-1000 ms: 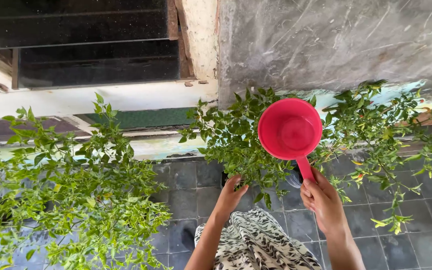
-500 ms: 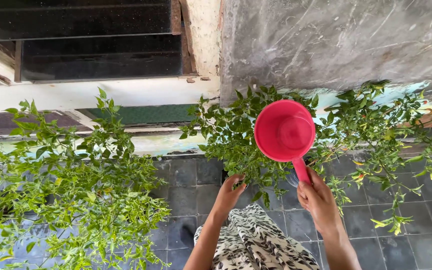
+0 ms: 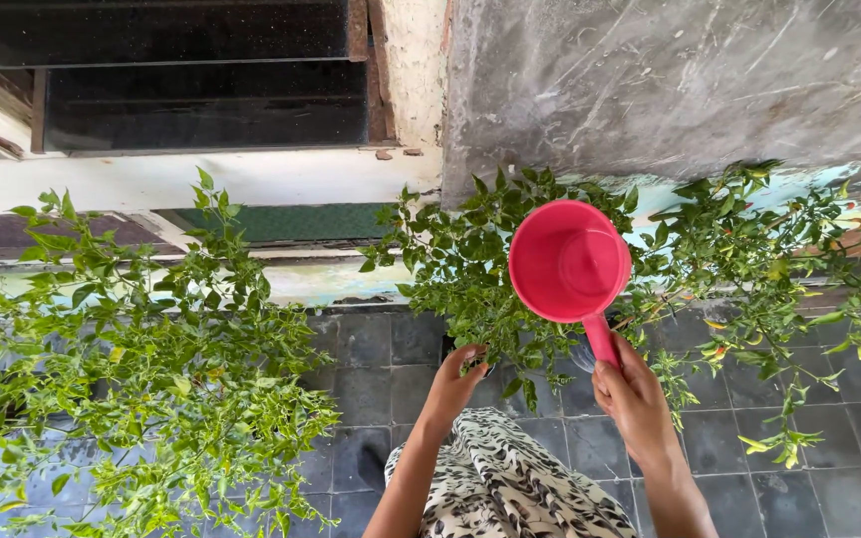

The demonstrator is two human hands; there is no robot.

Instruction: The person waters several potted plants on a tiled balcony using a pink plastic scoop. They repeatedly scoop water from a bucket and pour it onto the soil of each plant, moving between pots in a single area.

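My right hand (image 3: 632,399) grips the handle of a pink plastic water dipper (image 3: 569,262), held over a leafy chili plant (image 3: 490,269) with its mouth tipped toward me. My left hand (image 3: 455,384) reaches into the plant's lower leaves, fingers curled among the stems. The dipper's inside looks empty. A patterned black-and-white cloth (image 3: 510,483) covers my lap below the hands.
A second chili plant (image 3: 759,269) with small orange and red fruits spreads to the right. A large bushy plant (image 3: 132,369) fills the left. Dark grey floor tiles (image 3: 371,379) lie below, a rough grey wall (image 3: 670,80) and a dark window (image 3: 191,90) beyond.
The dipper has shifted slightly left and tilted a little more. My left hand has moved a bit deeper into the leaves. The view drifted slightly.
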